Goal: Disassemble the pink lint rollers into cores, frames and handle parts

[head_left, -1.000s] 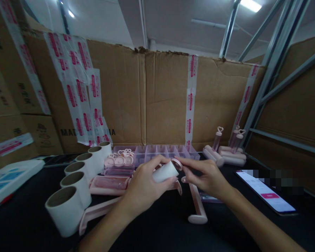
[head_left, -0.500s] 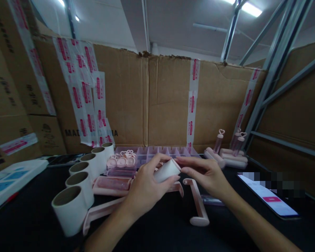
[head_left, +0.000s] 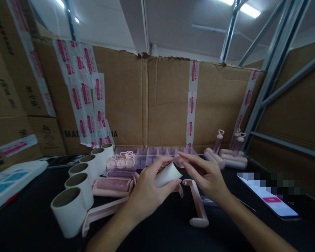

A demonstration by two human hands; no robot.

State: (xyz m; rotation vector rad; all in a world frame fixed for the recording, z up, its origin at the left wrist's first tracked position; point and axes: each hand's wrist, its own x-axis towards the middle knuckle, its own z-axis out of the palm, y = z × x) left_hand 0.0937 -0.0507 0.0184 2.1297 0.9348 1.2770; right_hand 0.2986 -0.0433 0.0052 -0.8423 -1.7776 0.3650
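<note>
My left hand (head_left: 149,185) is wrapped round a white paper roll (head_left: 168,175), tilted with one end up to the right. Just off that end, my right hand (head_left: 206,171) pinches a small round pink cap (head_left: 179,162) between thumb and fingers, apart from the roll. Below my right hand lies a pink bracket-shaped plastic part (head_left: 198,204). Another long pink part (head_left: 105,211) runs beneath my left forearm. Left of my left hand lies a pink holder (head_left: 112,187) with a clear pink tube in it.
Several white rolls with brown cores (head_left: 68,210) stand in a row at left. Behind is a purple compartment tray (head_left: 152,154) with pink heart-topped caps (head_left: 122,160). Finished-looking pink pieces (head_left: 232,159) stand at back right, near a phone (head_left: 270,197). Cardboard (head_left: 165,105) walls the back.
My right hand has drawn the pink cap away from the roll's end, leaving a gap between them. My left hand keeps holding the roll in nearly the same place.
</note>
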